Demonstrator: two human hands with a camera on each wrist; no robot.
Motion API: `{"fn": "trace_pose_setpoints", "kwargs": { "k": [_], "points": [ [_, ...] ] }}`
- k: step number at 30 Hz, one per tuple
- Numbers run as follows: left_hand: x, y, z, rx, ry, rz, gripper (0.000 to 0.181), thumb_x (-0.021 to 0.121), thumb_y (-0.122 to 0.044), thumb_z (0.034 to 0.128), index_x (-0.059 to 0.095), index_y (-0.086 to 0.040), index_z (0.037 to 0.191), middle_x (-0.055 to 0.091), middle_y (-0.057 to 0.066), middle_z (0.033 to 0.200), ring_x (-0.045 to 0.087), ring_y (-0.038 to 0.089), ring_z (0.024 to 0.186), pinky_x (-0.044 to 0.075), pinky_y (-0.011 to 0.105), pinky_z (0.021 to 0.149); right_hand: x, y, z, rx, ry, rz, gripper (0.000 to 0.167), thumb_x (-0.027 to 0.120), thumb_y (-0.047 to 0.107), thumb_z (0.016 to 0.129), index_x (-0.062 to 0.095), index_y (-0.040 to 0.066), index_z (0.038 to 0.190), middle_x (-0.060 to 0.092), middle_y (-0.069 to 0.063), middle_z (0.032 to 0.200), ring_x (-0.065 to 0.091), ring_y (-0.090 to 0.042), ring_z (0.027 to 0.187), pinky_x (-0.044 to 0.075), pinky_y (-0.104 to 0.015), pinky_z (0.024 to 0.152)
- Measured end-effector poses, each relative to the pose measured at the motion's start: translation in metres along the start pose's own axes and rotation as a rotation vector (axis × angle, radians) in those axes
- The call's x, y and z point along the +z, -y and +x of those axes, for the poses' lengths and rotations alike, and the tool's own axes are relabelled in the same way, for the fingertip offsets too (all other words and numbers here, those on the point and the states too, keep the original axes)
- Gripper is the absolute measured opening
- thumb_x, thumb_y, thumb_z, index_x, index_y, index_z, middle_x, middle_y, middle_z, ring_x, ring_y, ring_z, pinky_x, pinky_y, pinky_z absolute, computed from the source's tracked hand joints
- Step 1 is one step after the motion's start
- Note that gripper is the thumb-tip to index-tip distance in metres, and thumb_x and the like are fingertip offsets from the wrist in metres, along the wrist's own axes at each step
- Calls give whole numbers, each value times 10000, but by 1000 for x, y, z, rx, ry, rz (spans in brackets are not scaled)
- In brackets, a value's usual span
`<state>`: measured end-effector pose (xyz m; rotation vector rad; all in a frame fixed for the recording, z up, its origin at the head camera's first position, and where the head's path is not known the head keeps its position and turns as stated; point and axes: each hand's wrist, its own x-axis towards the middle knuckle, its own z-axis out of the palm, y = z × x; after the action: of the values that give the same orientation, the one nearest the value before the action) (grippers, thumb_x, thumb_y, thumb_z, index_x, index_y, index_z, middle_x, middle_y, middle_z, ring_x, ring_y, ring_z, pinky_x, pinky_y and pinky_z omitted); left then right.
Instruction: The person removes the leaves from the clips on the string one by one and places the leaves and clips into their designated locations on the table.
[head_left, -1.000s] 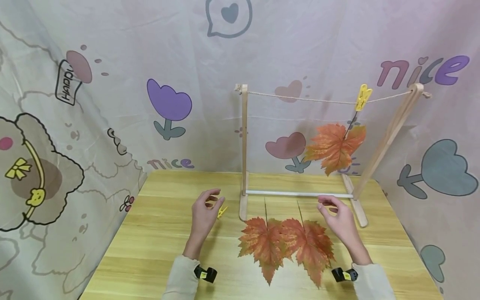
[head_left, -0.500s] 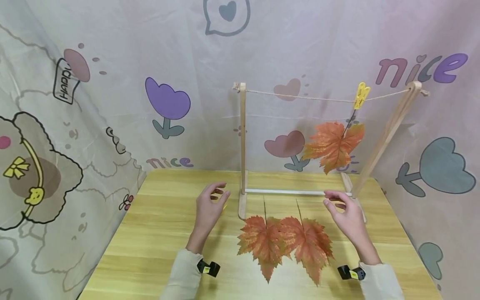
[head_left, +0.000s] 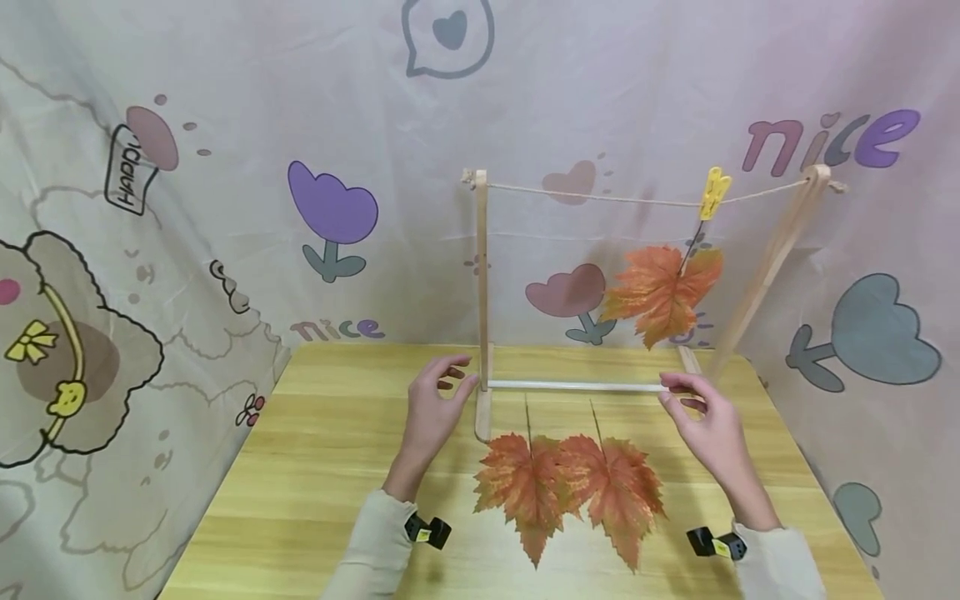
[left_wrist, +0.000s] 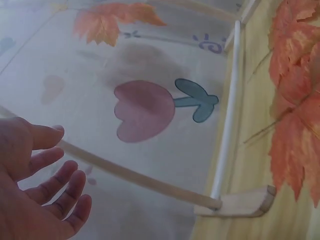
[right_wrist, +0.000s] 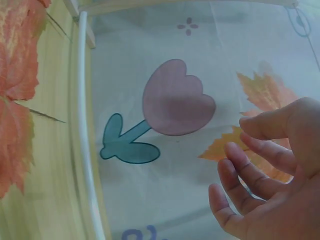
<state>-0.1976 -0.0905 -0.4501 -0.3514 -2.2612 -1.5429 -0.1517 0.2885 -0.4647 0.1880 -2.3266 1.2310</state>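
Observation:
Bare and empty, the left hand [head_left: 437,412] is held beside the left post [head_left: 482,283] of a wooden frame, fingers loosely bent. The right hand [head_left: 708,425] hangs near the right end of the white bar [head_left: 577,385], also empty, its fingers relaxed. Both show in the wrist views, the left hand [left_wrist: 42,185] and the right hand [right_wrist: 270,170], holding nothing. Between them two orange-red leaves [head_left: 521,483] [head_left: 615,492] lie on the table, stems pointing to the bar. A third leaf [head_left: 663,292] hangs by its stem from a yellow clip [head_left: 714,193] on the rope [head_left: 600,197].
The right post [head_left: 776,258] leans at an angle behind the right hand. A printed curtain [head_left: 420,150] surrounds the wooden table [head_left: 300,475] at the back and sides. Black wrist cameras [head_left: 428,530] [head_left: 716,543] are strapped by the sleeves.
Both hands have moved forward and to the right, the left one closer to the left post. The small yellow clip on the table by the left hand is now out of sight.

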Motion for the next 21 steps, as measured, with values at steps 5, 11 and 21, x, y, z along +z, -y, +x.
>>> {"fn": "trace_pose_setpoints", "kwargs": {
  "k": [5, 11, 21],
  "points": [
    [3, -11, 6, 48, 34, -11, 276, 767, -108, 936, 716, -19, 1193, 708, 127, 1164, 669, 276, 982, 557, 553, 832, -5, 5, 6, -20, -12, 27, 308, 717, -43, 929, 689, 6, 1232, 694, -172, 1159, 615, -24, 1010, 478, -80, 853],
    [7, -24, 16, 85, 68, -26, 274, 772, -139, 938, 719, -84, 1201, 704, 64, 1158, 677, 276, 983, 570, 468, 824, -13, 14, 13, -33, -34, 55, 354, 718, -39, 929, 668, 1, 1278, 683, -190, 1150, 612, -4, 1012, 474, -76, 855],
    [15, -52, 36, 164, 107, -33, 275, 767, -154, 944, 717, -100, 1209, 698, 39, 1154, 659, 291, 1000, 559, 496, 843, -26, 26, 29, -81, -85, 98, 415, 716, -82, 908, 631, -32, 1311, 658, -139, 1153, 618, -124, 1061, 495, -100, 866]
  ]
}}
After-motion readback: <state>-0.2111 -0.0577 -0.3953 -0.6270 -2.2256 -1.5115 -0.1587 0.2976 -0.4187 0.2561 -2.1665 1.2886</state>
